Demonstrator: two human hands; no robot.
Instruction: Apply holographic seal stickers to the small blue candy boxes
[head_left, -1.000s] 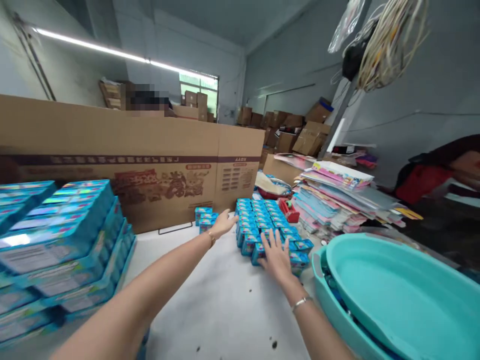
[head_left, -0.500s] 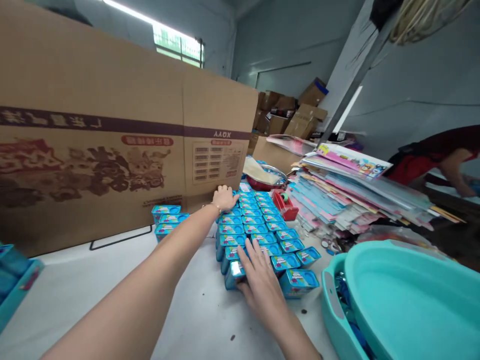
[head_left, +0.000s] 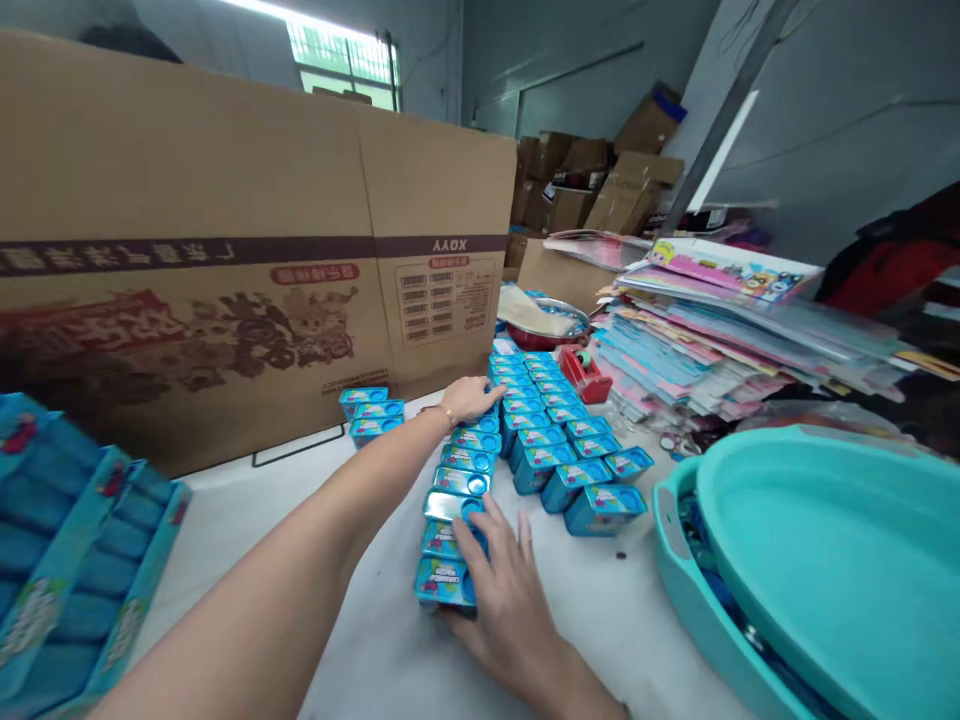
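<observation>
A row of small blue boxes (head_left: 461, 482) with printed tops stands on the white table between my two hands. My left hand (head_left: 471, 398) curves round its far end, the fingertips partly hidden among the boxes. At the near end, my right hand (head_left: 510, 580) presses on the row, its thumb at the front face and its fingers along the right side and top. To the right of this row stands a block of matching blue boxes (head_left: 536, 437), separated from it by a gap at the near side.
A large cardboard carton (head_left: 300, 200) walls off the back left, with a few blue boxes (head_left: 375, 408) before it. Filled blue display trays (head_left: 82, 560) sit at left. On the right are turquoise basins (head_left: 817, 540), stacked printed sheets (head_left: 720, 330) and a red tape dispenser (head_left: 585, 375).
The row between my hands has moved left and towards me, away from the other boxes. My view has turned left, bringing more of the filled trays into sight.
</observation>
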